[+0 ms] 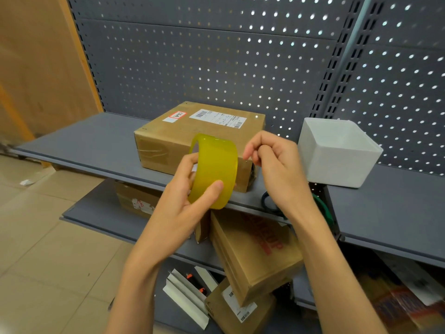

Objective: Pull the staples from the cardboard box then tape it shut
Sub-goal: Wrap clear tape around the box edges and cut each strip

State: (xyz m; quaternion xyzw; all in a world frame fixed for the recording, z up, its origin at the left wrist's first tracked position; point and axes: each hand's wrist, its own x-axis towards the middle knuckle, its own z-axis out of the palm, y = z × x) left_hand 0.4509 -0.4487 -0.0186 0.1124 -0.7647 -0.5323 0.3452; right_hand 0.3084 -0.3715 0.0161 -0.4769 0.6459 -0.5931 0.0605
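A closed cardboard box (168,133) with white shipping labels lies on the grey shelf (96,145), its flaps down. In front of it my left hand (185,203) grips a wide roll of yellowish clear tape (214,172), thumb on the outer face and fingers through the core. My right hand (277,165) hovers just right of the roll with its fingertips pinched together near the roll's upper edge. Whether a tape end is between those fingers is too fine to tell. No staples are visible on the box from here.
A white open bin (337,155) stands on the shelf to the right of the box. Green-handled scissors (322,208) lie partly hidden under my right wrist. Lower shelves hold more cardboard boxes (255,251) and white strips (185,295). A pegboard wall backs the shelf.
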